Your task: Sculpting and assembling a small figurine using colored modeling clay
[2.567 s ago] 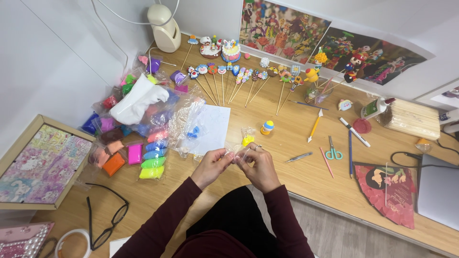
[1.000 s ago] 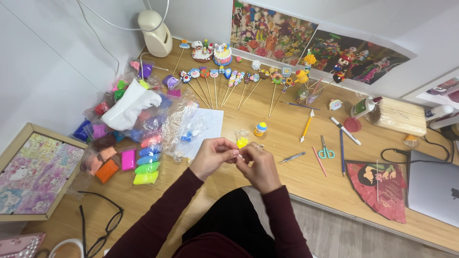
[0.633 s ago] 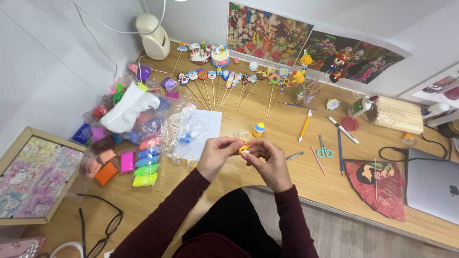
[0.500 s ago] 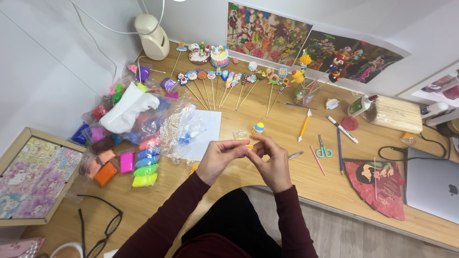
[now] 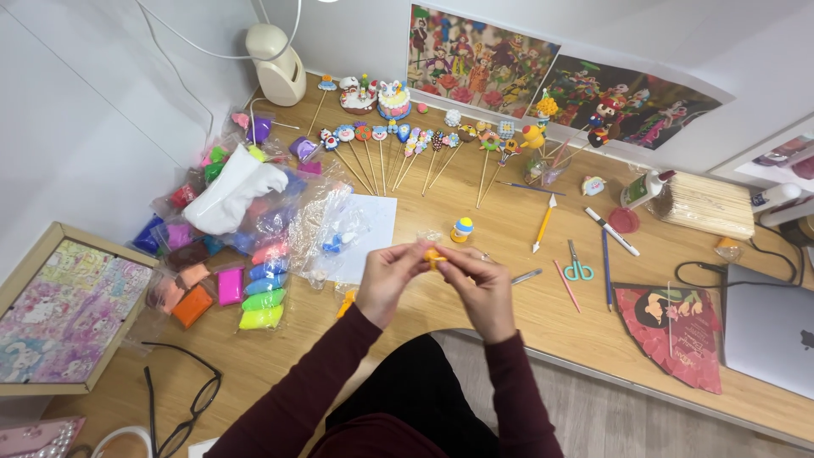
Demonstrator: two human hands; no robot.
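Observation:
Both my hands meet above the wooden desk [image 5: 526, 331] and pinch a small lump of orange-yellow clay [image 5: 434, 255] between the fingertips. My left hand [image 5: 392, 280] grips it from the left, my right hand [image 5: 485, 288] from the right. Just beyond them stands a small yellow and blue clay figure [image 5: 462, 229]. A white sheet of paper [image 5: 370, 237] and a clear plastic bag [image 5: 326, 229] lie to the left of the hands.
Packs of coloured clay [image 5: 254, 284] lie at the left. Clay figures on sticks [image 5: 398, 148] line the back. Scissors [image 5: 578, 265], pens [image 5: 610, 231], a red paper fan [image 5: 674, 326], a laptop [image 5: 770, 331], glasses [image 5: 182, 403] and a framed picture [image 5: 59, 309] also lie here.
My hands rose from the desk edge and drew together in front of me, working the small orange clay piece between the fingers. The view shifted slightly.

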